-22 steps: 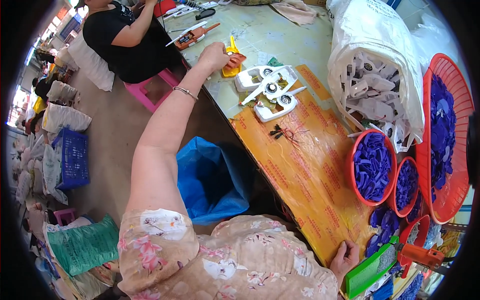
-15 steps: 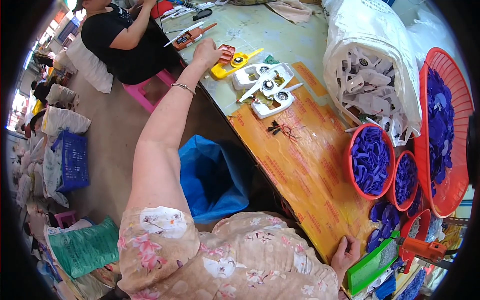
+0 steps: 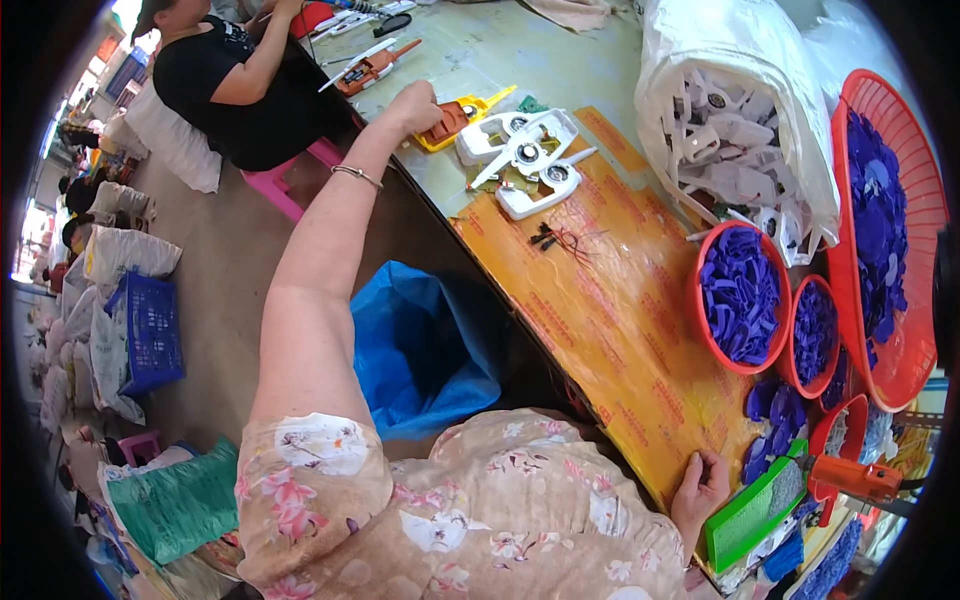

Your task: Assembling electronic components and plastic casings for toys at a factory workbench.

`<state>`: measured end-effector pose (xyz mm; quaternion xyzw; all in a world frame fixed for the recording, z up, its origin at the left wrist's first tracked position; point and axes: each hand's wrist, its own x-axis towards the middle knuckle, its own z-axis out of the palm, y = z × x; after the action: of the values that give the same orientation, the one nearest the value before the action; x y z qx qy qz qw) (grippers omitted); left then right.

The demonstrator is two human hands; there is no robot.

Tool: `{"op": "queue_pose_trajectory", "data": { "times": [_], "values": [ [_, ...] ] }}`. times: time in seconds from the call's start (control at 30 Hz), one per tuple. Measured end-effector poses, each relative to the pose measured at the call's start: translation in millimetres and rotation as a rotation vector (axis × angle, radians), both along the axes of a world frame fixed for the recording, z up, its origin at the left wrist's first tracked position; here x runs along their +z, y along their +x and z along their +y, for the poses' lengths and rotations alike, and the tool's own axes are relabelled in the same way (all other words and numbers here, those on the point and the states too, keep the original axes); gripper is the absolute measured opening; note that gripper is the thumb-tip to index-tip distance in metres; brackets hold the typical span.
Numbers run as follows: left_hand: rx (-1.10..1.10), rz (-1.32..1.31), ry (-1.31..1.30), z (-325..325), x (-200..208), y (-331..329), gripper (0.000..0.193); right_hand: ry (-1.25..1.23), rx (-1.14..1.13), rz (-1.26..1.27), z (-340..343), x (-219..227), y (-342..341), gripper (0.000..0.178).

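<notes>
My left hand [image 3: 415, 108] reaches to the far left of the table, its fingers closed on a reddish-brown plastic part [image 3: 442, 128]. That part lies against a yellow plastic shell [image 3: 477, 108] with a round dark centre. Right beside it are several white plastic shells [image 3: 530, 152], also with round dark discs, overlapping one another. At the table's near edge rests my right hand [image 3: 702, 490], loosely bent with thumb and fingers apart and nothing visible in it. A green tray [image 3: 755, 510] is just to its right.
Purple pieces fill red tubs [image 3: 690, 300] and a long red basket [image 3: 925, 340] on the right. A white sack [image 3: 735, 40] of white parts stands behind them. Small wires [image 3: 562, 240] lie on the table. A blue bag [image 3: 400, 400] gapes below; a seated person [image 3: 205, 85] works far left.
My left hand has lowered the reddish-brown part from above the yellow shell down against it. My right hand stays at the table edge. The whole view has shifted slightly.
</notes>
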<state>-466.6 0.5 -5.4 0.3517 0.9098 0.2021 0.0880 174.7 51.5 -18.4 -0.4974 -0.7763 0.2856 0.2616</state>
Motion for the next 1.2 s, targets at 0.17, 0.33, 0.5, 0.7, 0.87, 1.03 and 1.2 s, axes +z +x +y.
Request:
{"op": "queue_pose_trajectory", "data": {
  "times": [0.17, 0.33, 0.5, 0.7, 0.87, 1.03, 1.2],
  "values": [
    [0.069, -0.105, 0.125, -3, -9, -11, 0.026, -0.001, 0.023, 0.033, 3, 0, -4, 0.003],
    [0.019, 0.140, 0.469, 6, -12, 2, 0.029, -0.007, 0.006, 0.021, 3, -1, -1, 0.003],
    [-0.118, -0.219, 0.062, 10, 1, -5, 0.034, -0.001, 0.009, 0.004, 0, 8, -5, 0.004],
    [-0.025, -0.294, 0.294, 33, 25, -11, 0.032, 0.097, -0.001, 0.060, 1, -1, -4, 0.002],
    [-0.079, -0.281, 0.377, 107, 19, -19, 0.030, 0.073, 0.020, 0.004, -1, 4, -6, 0.001],
    [-0.171, -0.294, 0.208, 178, 52, 31, 0.065, 0.034, -0.007, -0.053, 1, 2, -2, 0.004],
    [-0.383, 0.066, 0.160, 138, 52, 67, 0.102, 0.015, -0.019, -0.031, 2, 5, -7, 0.003]
  ]
}}
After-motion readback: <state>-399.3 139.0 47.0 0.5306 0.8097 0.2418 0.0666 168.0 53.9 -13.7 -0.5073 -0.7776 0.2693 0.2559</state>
